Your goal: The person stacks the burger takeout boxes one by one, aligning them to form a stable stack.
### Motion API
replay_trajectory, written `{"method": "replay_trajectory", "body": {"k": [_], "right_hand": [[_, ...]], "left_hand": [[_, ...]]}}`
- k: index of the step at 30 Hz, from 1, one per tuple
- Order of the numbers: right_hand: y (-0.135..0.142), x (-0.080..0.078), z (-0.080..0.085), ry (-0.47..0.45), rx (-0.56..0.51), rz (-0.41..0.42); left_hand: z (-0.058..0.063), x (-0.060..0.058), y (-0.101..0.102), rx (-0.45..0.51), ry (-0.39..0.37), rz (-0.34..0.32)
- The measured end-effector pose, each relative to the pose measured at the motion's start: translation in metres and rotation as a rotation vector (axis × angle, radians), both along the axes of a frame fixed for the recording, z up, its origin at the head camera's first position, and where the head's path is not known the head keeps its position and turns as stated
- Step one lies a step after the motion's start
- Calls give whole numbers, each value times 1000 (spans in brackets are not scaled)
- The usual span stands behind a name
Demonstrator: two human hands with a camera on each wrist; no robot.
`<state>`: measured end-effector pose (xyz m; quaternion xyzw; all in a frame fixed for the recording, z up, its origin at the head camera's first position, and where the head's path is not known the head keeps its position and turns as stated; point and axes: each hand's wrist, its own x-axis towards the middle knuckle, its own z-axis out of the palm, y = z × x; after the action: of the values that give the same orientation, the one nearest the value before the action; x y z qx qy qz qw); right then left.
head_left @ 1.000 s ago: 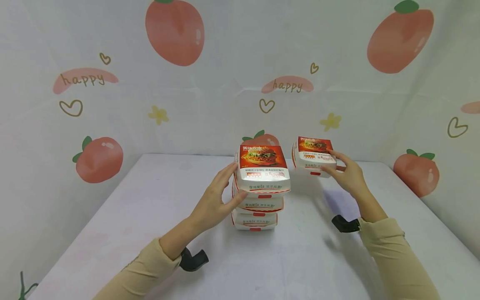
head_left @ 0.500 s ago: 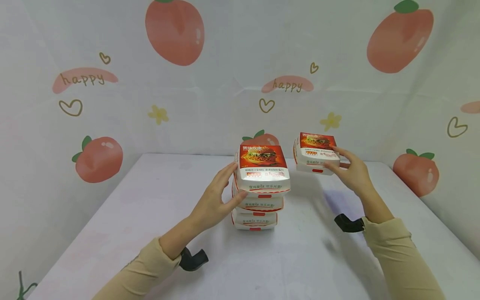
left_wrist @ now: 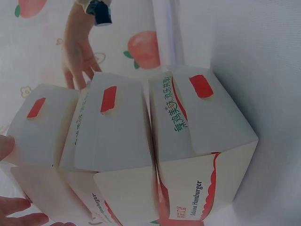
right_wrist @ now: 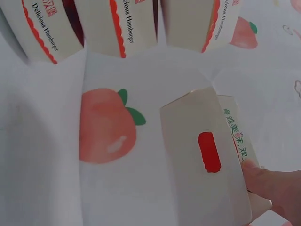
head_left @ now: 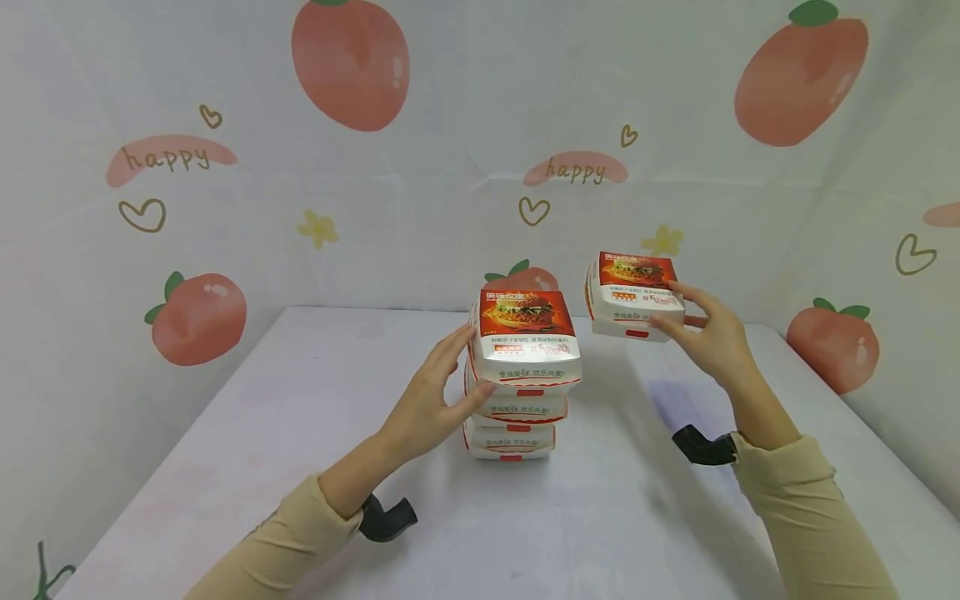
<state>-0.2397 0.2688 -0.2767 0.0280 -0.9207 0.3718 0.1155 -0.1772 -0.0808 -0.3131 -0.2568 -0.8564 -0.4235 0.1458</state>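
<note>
Three white-and-red cardboard burger boxes stand stacked mid-table: a top box, a middle box and a bottom box. My left hand rests against the stack's left side, fingers along the top box and thumb near its lower front edge. Right of the stack, my right hand grips another burger box by its right side, thumb in front and fingers over the lid. This box is held up in the air, level with the stack's top. In the right wrist view, the thumb presses on the box's printed side.
A white cloth covers the table. Behind it hangs a white backdrop printed with peaches, hearts and "happy". Black wrist pieces sit below both hands. A green stringy thing shows at the lower left corner.
My right hand has lifted its burger box higher and brought it slightly to the right. The left hand and the stack have stayed in place.
</note>
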Motion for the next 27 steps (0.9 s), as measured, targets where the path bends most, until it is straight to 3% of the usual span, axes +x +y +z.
{"method": "replay_trajectory", "body": {"k": [27], "right_hand": [[-16,25,40,135,-29,23]], "left_hand": [[0,0,1,12,-1,0]]}}
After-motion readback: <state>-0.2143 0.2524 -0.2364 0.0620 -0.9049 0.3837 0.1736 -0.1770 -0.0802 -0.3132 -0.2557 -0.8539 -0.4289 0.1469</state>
